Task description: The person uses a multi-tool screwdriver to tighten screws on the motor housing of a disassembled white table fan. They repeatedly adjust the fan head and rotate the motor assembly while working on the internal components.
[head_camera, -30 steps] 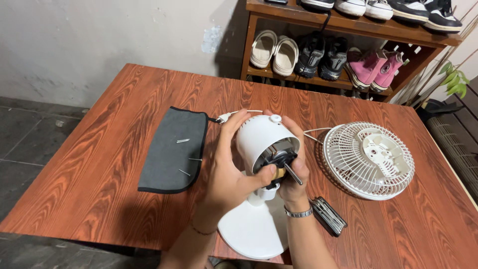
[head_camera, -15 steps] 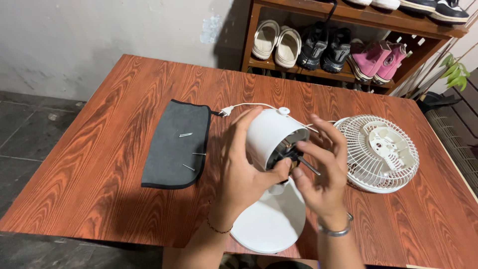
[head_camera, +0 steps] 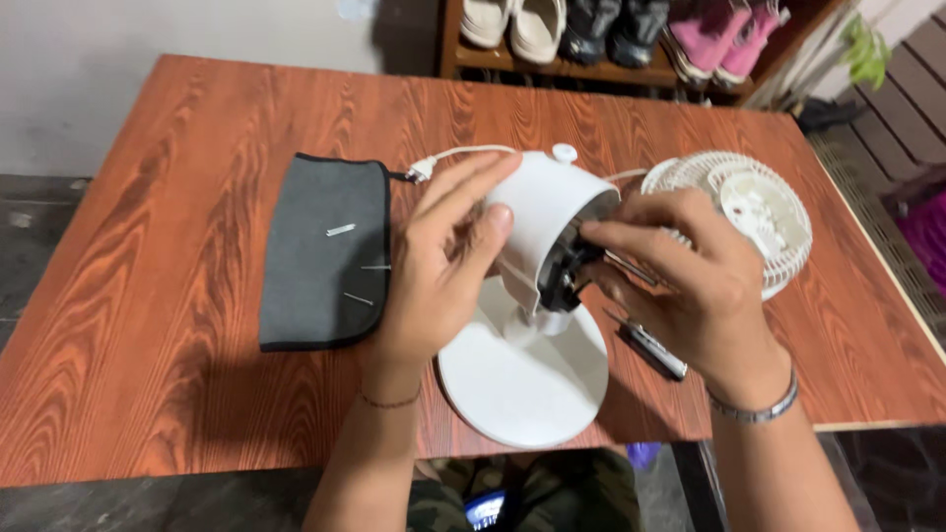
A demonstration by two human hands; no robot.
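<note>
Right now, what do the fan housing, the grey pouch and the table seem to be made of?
Fan housing: probably plastic, smooth white with a soft sheen. Grey pouch: looks like matte fabric with a dark stitched edge. Table: reddish wood-grain surface, possibly laminate, since the pattern is very even.

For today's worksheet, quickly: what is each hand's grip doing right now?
Left hand: closed around the white plastic fan motor housing.
Right hand: fingertips pinched at the dark motor front; what they hold cannot be told.
</note>
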